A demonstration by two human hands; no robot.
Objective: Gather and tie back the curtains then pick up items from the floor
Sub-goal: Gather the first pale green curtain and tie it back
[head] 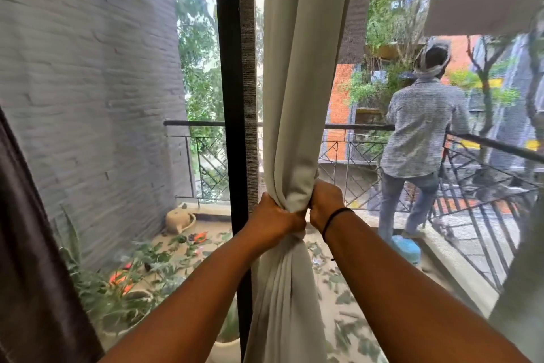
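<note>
your left hand [275, 217] and right hand [325, 203] both grip the pale curtain [297, 98], bunched at its waist; soft, light cloth; likely easiest held there.

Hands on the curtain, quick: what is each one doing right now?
Left hand: fingers curled round the gathered pale curtain, gripping it.
Right hand: gripping the same curtain from the other side.

The pale grey-green curtain [297, 98] hangs just right of the black door frame [232, 98], gathered into one thick bunch of folds. It narrows to a tight waist low down the frame, then spreads again below, partly covering the frame's bottom.
</note>
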